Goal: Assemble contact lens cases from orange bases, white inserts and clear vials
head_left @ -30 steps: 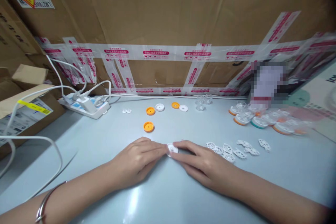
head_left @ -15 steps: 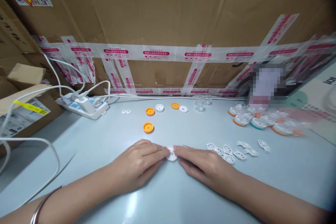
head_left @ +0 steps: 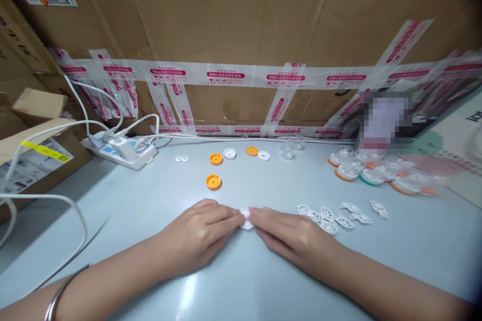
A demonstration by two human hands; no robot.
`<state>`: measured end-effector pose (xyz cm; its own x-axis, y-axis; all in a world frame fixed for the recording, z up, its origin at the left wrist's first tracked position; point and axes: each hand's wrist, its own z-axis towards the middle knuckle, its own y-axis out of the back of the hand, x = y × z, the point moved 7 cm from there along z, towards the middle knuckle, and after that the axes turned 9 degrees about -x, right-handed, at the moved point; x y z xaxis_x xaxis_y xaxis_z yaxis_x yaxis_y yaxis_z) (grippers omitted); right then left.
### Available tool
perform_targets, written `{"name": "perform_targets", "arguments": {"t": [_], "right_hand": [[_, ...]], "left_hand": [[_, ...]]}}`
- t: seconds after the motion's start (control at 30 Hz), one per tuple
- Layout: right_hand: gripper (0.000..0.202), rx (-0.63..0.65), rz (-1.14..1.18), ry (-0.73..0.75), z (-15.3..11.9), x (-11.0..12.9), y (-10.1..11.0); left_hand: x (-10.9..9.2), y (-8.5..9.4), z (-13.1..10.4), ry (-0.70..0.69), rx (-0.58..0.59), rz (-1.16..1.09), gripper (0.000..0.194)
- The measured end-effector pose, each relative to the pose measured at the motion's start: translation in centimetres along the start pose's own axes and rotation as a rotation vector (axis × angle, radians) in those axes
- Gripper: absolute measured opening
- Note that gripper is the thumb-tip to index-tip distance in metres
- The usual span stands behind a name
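Between my hands, on the table, is a small round white plastic disc, its sides covered by my fingertips. My left hand grips its left edge with closed fingers. From the other side my right hand pinches the disc's right edge, fingers together. Beyond the hands lies an orange round cap. Farther back are another orange cap, a white cap, an orange ring and a white ring. White spoked plastic pieces lie just past my right hand.
Small white parts lie at the back left, near a power strip with cables. Clear plastic pieces stand at the back. Several clear-topped pieces with coloured bases are at right. A large taped cardboard box walls the rear.
My fingertips have shifted slightly on the white disc and cover a little more of its middle. The other parts stay where they were; the view has moved slightly.
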<state>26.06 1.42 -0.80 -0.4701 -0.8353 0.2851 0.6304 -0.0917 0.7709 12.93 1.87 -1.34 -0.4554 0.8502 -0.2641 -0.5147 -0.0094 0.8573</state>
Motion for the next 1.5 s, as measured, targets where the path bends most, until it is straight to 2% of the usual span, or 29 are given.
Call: {"name": "perform_targets", "arguments": {"t": [0.43, 0.77, 0.87, 0.97, 1.07, 1.13, 1.2, 1.23, 1.3, 1.4, 1.5], "right_hand": [[0.033, -0.01, -0.112, 0.034, 0.4, 0.1, -0.3], [0.032, -0.009, -0.202, 0.099, 0.7, 0.7, -0.6], [0.032, -0.038, -0.183, 0.086, 0.8, 0.6, -0.4], [0.031, -0.072, -0.153, 0.075, 0.9, 0.3, 0.0], [0.029, -0.101, -0.128, 0.055, 0.9, -0.1, 0.4], [0.028, -0.101, -0.111, 0.012, 0.8, -0.6, 0.5], [0.031, -0.082, -0.091, -0.053, 0.7, -1.2, 0.4], [0.033, -0.071, -0.08, -0.085, 0.7, -1.5, 0.3], [0.037, -0.042, -0.059, -0.135, 0.7, -2.0, 0.0], [0.039, 0.011, -0.032, -0.165, 0.7, -2.3, -0.6], [0.039, 0.049, -0.008, -0.181, 0.7, -2.4, -1.0]], "left_hand": [[-0.3, 0.0, 0.3, -0.017, -0.073, 0.145, 0.035], [-0.2, -0.4, 0.3, -0.031, 0.028, 0.168, 0.037], [0.1, -0.3, 0.5, 0.035, 0.03, 0.073, 0.039], [1.4, 0.6, 0.9, 0.176, -0.004, -0.127, 0.035], [4.3, 3.0, 0.7, 0.381, -0.157, -0.266, 0.028], [5.7, 4.6, 0.4, 0.418, -0.178, -0.265, 0.024], [6.2, 5.1, 0.1, 0.375, -0.042, -0.267, 0.018], [6.2, 5.0, -0.2, 0.361, 0.054, -0.265, 0.016], [6.1, 4.8, -0.7, 0.341, 0.168, -0.263, 0.015], [5.6, 4.0, -0.9, 0.309, 0.209, -0.308, 0.018], [5.3, 3.0, -0.8, 0.28, 0.19, -0.356, 0.02]]}}
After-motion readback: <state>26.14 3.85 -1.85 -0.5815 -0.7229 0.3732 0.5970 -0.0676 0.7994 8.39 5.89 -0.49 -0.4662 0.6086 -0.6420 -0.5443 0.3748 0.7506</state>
